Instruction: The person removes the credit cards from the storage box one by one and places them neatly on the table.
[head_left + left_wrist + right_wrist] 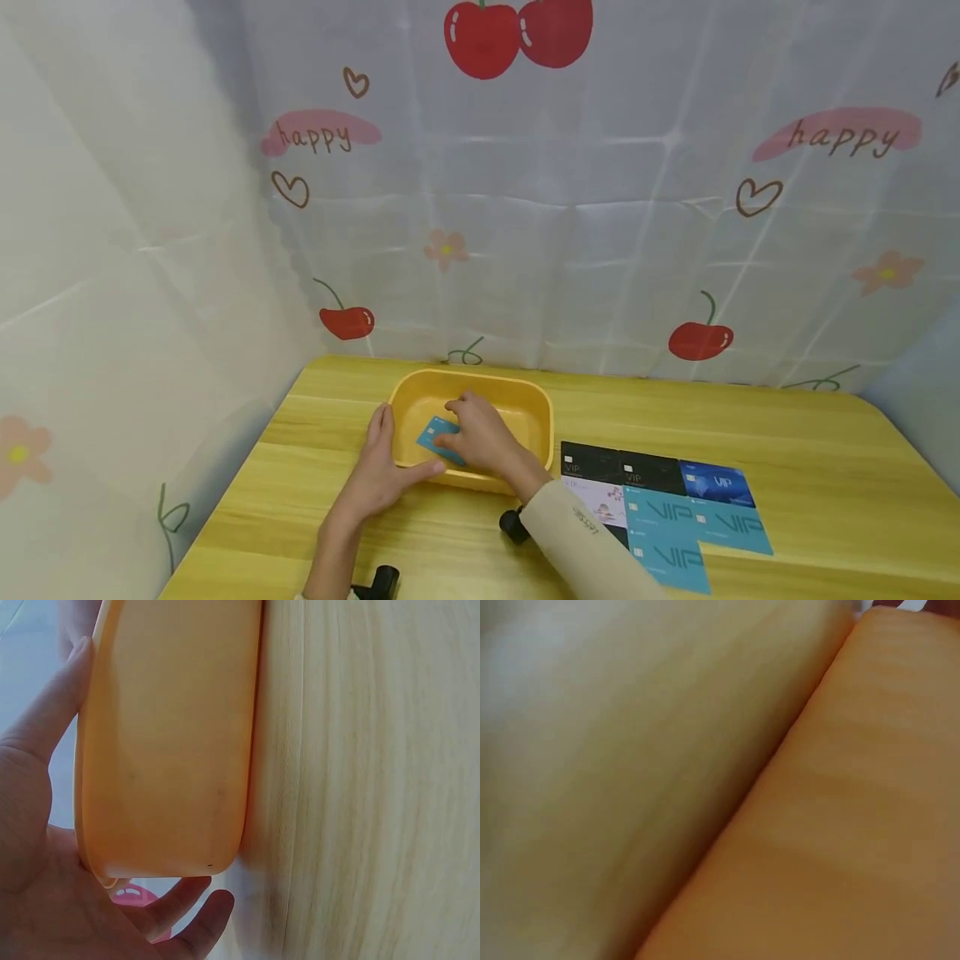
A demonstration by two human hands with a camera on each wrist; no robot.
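A yellow plastic basin (528,396) stands on the wooden table. My left hand (378,471) grips its near left corner, thumb along the front rim and fingers round the left end; the left wrist view shows this hand (45,847) against the basin wall (169,750). Inside the basin lies a teal card (430,435) with a chip. My right hand (483,437) reaches in over it, thumb tip overlapping the card and the index finger spread away from the thumb. The right wrist view has only the basin's outer wall (840,817) and the tabletop.
Right of the basin, cards are laid edge to edge in rows: black cards (651,473), a dark blue VIP card (716,483), a pale floral card (592,496) and teal VIP cards (660,508). The right sleeve (585,542) covers part of them. A printed curtain (570,283) hangs behind the table.
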